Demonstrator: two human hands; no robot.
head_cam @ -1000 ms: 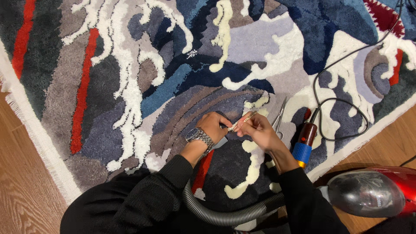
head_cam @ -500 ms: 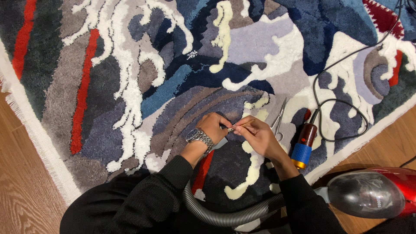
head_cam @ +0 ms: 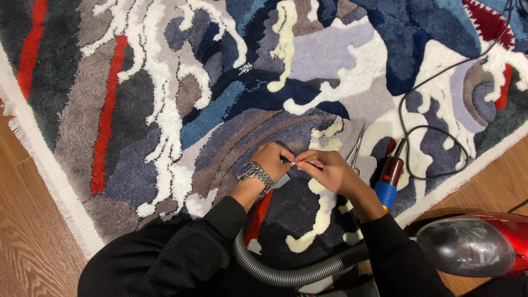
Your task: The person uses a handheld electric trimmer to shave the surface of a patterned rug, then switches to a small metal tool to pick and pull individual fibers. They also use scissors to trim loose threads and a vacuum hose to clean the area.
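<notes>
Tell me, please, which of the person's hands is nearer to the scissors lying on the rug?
Right. The right hand rests just beside the scissors, nearly touching their handles. The left hand, with the wristwatch, sits farther off, on the far side of the right hand.

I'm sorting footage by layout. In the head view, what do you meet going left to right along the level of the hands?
Light wooden floor → white fringed rug edge → silver metal wristwatch → left hand → right hand → slim metal scissors → brown tool with blue-taped handle → red canister vacuum cleaner.
</notes>
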